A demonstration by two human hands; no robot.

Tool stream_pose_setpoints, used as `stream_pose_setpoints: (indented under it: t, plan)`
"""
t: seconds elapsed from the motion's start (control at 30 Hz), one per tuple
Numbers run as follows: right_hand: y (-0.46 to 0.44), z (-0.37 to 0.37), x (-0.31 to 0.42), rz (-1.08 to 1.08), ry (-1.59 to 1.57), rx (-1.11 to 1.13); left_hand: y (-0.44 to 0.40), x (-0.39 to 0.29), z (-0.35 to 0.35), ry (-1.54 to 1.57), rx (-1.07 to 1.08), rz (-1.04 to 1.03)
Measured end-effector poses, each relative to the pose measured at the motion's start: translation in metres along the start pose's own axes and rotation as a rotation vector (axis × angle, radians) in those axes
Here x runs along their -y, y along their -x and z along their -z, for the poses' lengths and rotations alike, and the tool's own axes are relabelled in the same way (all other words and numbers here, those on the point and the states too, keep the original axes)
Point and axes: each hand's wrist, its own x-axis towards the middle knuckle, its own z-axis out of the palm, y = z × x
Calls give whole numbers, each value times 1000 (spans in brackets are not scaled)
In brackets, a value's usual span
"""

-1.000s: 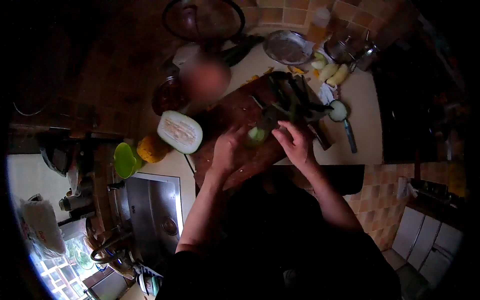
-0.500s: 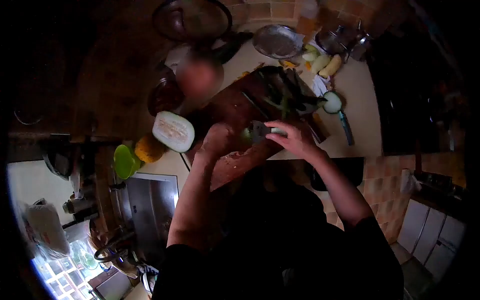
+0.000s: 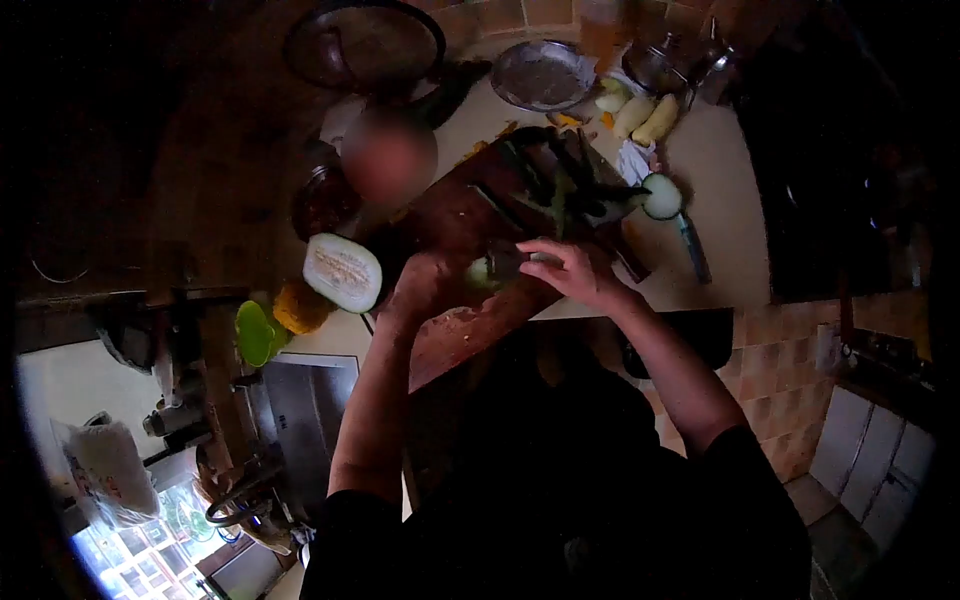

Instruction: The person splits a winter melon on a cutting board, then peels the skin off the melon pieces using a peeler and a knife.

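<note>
My left hand (image 3: 422,278) is closed in a fist over the cutting board (image 3: 450,335), apparently around a knife handle that is hidden. The dark knife blade (image 3: 505,262) shows between my two hands. A pale green slice (image 3: 480,271) lies against the blade's left side. My right hand (image 3: 575,272) pinches a pale green melon piece (image 3: 541,259) between thumb and fingers, right beside the blade. Dark green peels (image 3: 560,180) are heaped on the board's far part. Left of my left hand stands a halved winter melon (image 3: 343,273), cut face showing pale seeds.
A yellow-orange squash (image 3: 300,307) and a green bowl (image 3: 258,333) sit by the sink (image 3: 305,405). To the right are a round melon end (image 3: 662,197) and a teal-handled tool (image 3: 694,250). Peeled pale vegetables (image 3: 645,118) and a metal plate (image 3: 542,76) lie at the back.
My right hand has shifted slightly left, with the melon piece and blade closer to my left hand. The view has tilted a little.
</note>
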Motion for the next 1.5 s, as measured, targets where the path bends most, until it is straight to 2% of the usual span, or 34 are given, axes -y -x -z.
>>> stream_pose_setpoints:
  t: [0.03, 0.13, 0.23, 0.3, 0.43, 0.53, 0.57, 0.63, 0.77, 0.83, 0.93, 1.0, 1.07, 1.1, 1.13, 1.2, 1.23, 1.33, 1.4, 1.47, 1.5]
  plan:
    - [0, -5, -16, 19, 16, -21, 0, -3, 5, 21, 3, -4]
    - [13, 17, -47, 3, 100, -51, 1, 9, -3, 1, 91, 155]
    - [19, 14, -45, 62, 117, -82, -6, -4, 5, -122, 168, 146]
    - [1, -3, 5, 64, 49, -64, -4, 5, 0, -37, 115, 148]
    - [0, -14, -19, 49, 109, -6, 0, 6, 1, -18, -26, 81]
    - [16, 7, -57, -30, 34, -99, 5, 20, 4, 197, -49, 182]
    - [20, 16, -63, -98, 76, -50, 0, 28, 6, 252, -45, 185]
    - [16, 5, -40, -34, 31, -81, 6, 33, 0, 386, 9, 204]
    - [-11, -26, -3, 89, 3, -81, 7, 33, -7, 314, -33, 184]
    - [3, -28, -36, 42, 66, -114, 14, 39, -1, 310, -18, 158]
    - [20, 4, -49, -46, 169, -104, 29, 61, -20, 655, -172, 277]
    - [21, 6, -47, -133, 157, -155, 34, 55, -19, 775, -174, 282]
    - [7, -9, -35, -67, -18, -181, 32, 42, -15, 906, -223, 267]
    - [2, -16, -29, -136, -182, -140, 32, 34, -18, 985, -256, 252]
    - [-4, -23, -23, -213, -341, -111, 30, 25, -19, 1064, -286, 236]
    - [-12, -27, -12, -565, -796, 63, 28, 12, -13, 1188, -310, 233]
    - [-13, -36, -1, -523, -914, 57, 25, 8, -11, 1235, -329, 233]
    - [-19, -37, 31, -443, -877, 75, 26, 18, -13, 1263, -333, 205]
    - [-24, -48, 31, -356, -521, -6, 31, 22, -10, 1240, -307, 196]
    - [-27, -58, 23, -230, -337, -76, 38, 20, 2, 1215, -283, 216]
    - [-27, -66, 21, -149, -332, -104, 42, 20, 7, 1018, -293, 202]
